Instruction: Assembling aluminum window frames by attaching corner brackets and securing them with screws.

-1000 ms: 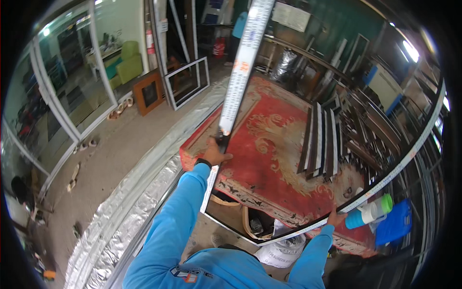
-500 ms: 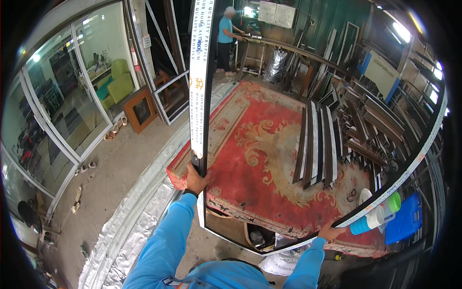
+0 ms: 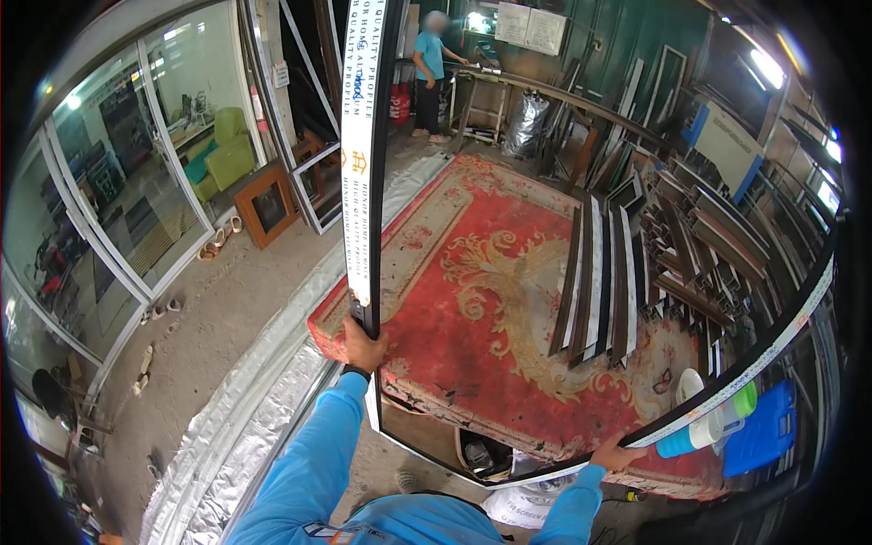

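I hold a large dark metal frame (image 3: 357, 209) upright in front of me, its outer face covered in white printed film. My left hand (image 3: 365, 347) is closed round the left upright, just below a dark lock-like fitting (image 3: 360, 307). Lower down on the right, my right hand (image 3: 618, 455) grips the frame's other long side, which curves off to the upper right in the picture. The middle of the frame shows no pane. Through it appears a table covered with a worn red and gold carpet (image 3: 436, 309).
Dark and white metal profiles (image 3: 595, 282) lie on the carpet. Cups (image 3: 690, 436) and a blue case (image 3: 761, 427) sit at the right. Silver sheeting (image 3: 227, 436) runs along the floor at left, near glass doors (image 3: 127, 163). A person (image 3: 429, 73) stands at a far bench.
The frame's left upright and my left hand have shifted slightly left and down. Both hands keep their hold. The far person has moved their arms and stands more upright.
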Demonstrator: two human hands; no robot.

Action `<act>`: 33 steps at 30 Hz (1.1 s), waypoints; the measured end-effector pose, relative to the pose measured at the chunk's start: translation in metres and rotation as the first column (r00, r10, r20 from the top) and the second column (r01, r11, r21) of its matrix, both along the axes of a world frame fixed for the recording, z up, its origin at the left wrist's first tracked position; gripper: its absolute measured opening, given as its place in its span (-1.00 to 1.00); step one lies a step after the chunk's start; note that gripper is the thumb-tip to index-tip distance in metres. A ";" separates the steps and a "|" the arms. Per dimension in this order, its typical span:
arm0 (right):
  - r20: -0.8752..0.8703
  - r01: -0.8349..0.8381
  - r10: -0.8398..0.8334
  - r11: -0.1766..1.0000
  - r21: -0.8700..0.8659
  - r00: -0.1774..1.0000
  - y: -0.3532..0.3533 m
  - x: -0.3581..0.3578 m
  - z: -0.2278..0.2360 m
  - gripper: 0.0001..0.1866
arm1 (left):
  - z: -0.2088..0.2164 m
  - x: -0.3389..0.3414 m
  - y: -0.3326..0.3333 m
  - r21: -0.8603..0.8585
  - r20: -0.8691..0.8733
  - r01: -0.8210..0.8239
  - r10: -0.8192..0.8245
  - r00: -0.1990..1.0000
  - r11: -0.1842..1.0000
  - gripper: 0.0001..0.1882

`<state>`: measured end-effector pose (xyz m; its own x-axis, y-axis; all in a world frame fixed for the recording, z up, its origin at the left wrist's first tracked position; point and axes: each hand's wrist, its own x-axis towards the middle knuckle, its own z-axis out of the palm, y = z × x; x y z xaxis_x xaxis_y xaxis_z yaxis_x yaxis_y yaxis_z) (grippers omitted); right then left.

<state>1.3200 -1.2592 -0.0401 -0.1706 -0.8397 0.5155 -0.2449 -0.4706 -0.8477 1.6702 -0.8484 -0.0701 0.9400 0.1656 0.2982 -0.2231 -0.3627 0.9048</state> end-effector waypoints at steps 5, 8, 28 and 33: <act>-0.018 -0.042 0.043 0.999 0.035 0.999 -0.002 -0.010 -0.005 -0.26 | 0.015 -0.005 -0.001 0.016 0.065 -0.024 0.023 0.998 1.000 -0.26; -0.222 0.160 -0.136 0.982 0.095 0.966 -0.006 -0.014 -0.005 -0.20 | 0.032 -0.018 -0.004 0.198 0.133 -0.173 0.149 0.980 0.965 -0.31; 0.075 -0.108 0.457 -0.361 0.926 -0.886 0.309 0.123 -0.304 -0.85 | -0.211 -0.655 0.378 0.507 -0.853 -0.039 0.494 -0.170 0.861 -0.42; -0.049 -0.173 0.863 -0.045 0.984 -0.503 0.374 0.230 -0.307 -0.63 | -0.156 -0.799 0.405 0.470 -0.679 -0.873 0.686 -0.263 0.131 -0.48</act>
